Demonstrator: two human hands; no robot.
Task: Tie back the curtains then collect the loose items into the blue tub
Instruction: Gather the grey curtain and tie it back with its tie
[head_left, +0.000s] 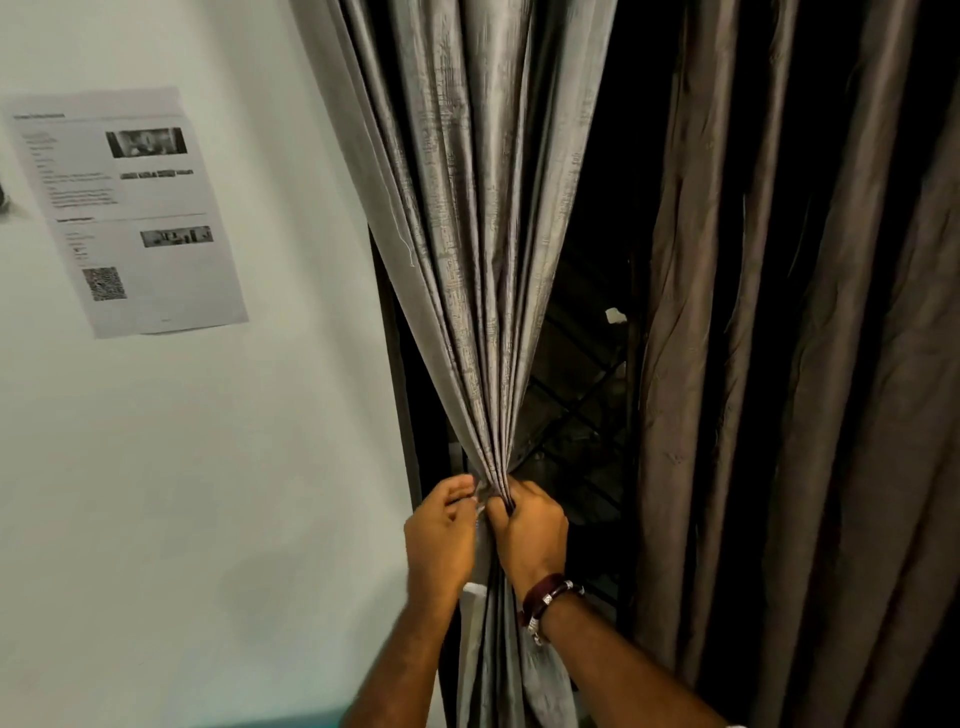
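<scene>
The left grey curtain (467, 208) hangs from the top and is gathered into a tight bunch low in the middle of the view. My right hand (530, 530) is clenched around that bunch from the right. My left hand (441, 530) presses against it from the left, fingers curled on the fabric and on a thin pale strip that may be a tie-back. Below my hands the curtain falls straight down. The right curtain (779, 364) hangs loose in brownish folds. The blue tub and loose items are out of view.
A dark window with a diagonal metal grille (576, 405) shows between the curtains. A printed paper sheet (130, 208) is stuck on the pale wall (208, 467) at the left. A teal edge (291, 719) shows at the bottom.
</scene>
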